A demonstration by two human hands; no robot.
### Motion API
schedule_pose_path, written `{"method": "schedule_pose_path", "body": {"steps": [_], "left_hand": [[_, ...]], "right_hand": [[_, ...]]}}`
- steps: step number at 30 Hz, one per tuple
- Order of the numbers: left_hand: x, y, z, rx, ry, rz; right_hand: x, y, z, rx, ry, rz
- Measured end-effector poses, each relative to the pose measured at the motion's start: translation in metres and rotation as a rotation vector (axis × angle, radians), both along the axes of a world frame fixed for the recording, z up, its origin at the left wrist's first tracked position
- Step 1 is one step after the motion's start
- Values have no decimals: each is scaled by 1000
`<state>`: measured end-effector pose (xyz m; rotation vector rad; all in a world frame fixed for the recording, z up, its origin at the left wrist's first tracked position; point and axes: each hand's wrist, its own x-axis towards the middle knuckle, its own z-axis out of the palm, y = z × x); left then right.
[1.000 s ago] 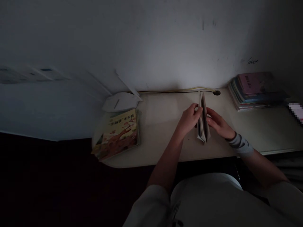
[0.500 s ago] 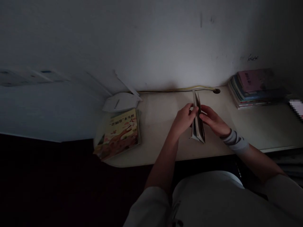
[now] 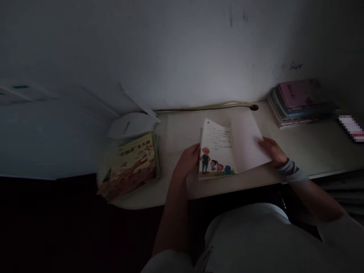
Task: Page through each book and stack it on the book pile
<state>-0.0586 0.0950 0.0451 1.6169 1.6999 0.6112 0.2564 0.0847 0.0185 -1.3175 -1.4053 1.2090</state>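
Note:
An opened picture book (image 3: 218, 151) is held above the desk between my hands. Its left page carries lines of print and cartoon figures along the bottom; the right page looks nearly blank. My left hand (image 3: 187, 161) is closed on the book's left edge, the fingers partly hidden behind it. On the opposite side, my right hand (image 3: 273, 151) grips the right page's outer edge, slightly blurred, with a grey band at the wrist.
Yellow-covered books (image 3: 133, 163) lie at the desk's left end, before a white lamp-like object (image 3: 132, 125). A book stack (image 3: 298, 100) stands at right, near a pixelated phone-like object (image 3: 352, 129). A yellow cable (image 3: 210, 106) runs along the wall to a hole (image 3: 254, 107).
The book has gone from nearly closed and edge-on to spread open, its pages facing me. My hands have moved apart, the left one leftward and the right one outward.

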Motion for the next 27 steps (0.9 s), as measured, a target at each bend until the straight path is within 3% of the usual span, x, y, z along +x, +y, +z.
{"method": "schedule_pose_path", "body": {"steps": [2, 4, 6, 8, 10, 13, 17, 21, 27], "left_hand": [[-2, -3, -6, 43, 83, 50], [9, -7, -1, 224, 228, 138], [33, -12, 8, 420, 357, 63], [66, -18, 16, 498, 421, -273], [101, -25, 16, 470, 466, -646], [135, -31, 4, 473, 541, -862], [139, -33, -11, 565, 614, -862], [130, -36, -19, 645, 669, -805], [137, -40, -29, 624, 697, -733]], "right_hand": [[14, -3, -6, -32, 27, -46], [22, -4, -11, -48, 16, -68], [25, -3, -15, -26, -55, -47], [26, 0, -16, 28, -154, -4], [27, 3, -16, 106, -267, 14], [31, 4, -14, 275, -512, -56], [38, -4, -18, 445, -845, 1], [41, -13, -25, 443, -1136, 135], [41, -15, -28, 434, -1185, 157]]}}
